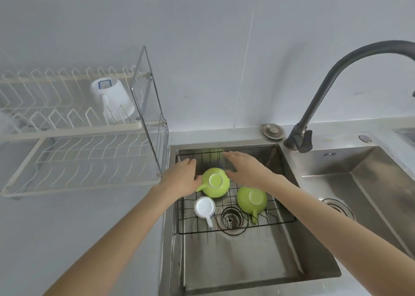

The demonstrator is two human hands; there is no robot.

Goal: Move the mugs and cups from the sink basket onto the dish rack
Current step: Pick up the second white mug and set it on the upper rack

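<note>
Steel sink (235, 262) | grey counter (78, 228) | white tiled wall (202, 59)

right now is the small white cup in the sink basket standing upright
No, the small white plastic cup sits upside down on the black wire sink basket, flat base up and handle pointing toward the camera.

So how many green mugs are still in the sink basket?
2: one green mug upside down between both hands, another upside down toward the right. A hand may hide more.
</note>
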